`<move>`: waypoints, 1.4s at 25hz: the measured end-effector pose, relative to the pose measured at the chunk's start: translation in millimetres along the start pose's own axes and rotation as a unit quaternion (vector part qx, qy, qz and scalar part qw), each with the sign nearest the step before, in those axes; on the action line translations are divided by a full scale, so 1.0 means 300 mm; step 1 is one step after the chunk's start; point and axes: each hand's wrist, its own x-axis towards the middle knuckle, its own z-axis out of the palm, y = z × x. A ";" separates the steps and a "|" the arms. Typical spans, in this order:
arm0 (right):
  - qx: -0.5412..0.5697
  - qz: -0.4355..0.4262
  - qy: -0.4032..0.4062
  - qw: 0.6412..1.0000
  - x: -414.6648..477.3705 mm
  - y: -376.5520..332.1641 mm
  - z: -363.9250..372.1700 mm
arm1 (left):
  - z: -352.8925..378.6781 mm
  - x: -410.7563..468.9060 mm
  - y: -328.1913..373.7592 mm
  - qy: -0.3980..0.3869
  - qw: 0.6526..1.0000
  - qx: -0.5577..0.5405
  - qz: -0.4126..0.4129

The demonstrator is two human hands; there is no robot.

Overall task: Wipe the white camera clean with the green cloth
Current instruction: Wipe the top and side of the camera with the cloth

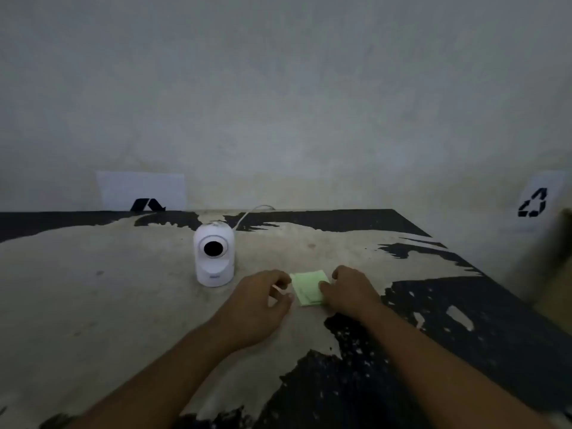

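The white camera [214, 254] stands upright on the worn table [93, 289], its dark round lens facing me and a white cable [247, 213] running off behind it. To its right lies the folded green cloth [306, 286], flat on the table. My right hand [349, 291] rests on the cloth's right edge, thumb and fingers pinching it. My left hand [263, 300] hovers just left of the cloth with curled, parted fingers, holding nothing, a short way right of the camera's base.
A grey wall rises behind the table. A white sheet with a black mark [142, 191] leans at the back left, and a sheet with a recycling symbol [534, 202] hangs on the right. The table's right edge runs diagonally toward me.
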 end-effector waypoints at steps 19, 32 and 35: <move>0.324 -0.089 0.099 0.937 0.040 -0.103 0.007 | -0.110 0.006 -0.152 0.167 0.979 0.056 0.102; 0.471 -0.106 0.089 0.871 0.091 -0.438 0.153 | -0.229 0.006 -0.421 0.184 0.972 -0.074 -0.126; 0.463 -0.179 0.075 0.865 0.073 -0.470 0.173 | -0.230 0.009 -0.406 0.136 0.983 -0.088 -0.086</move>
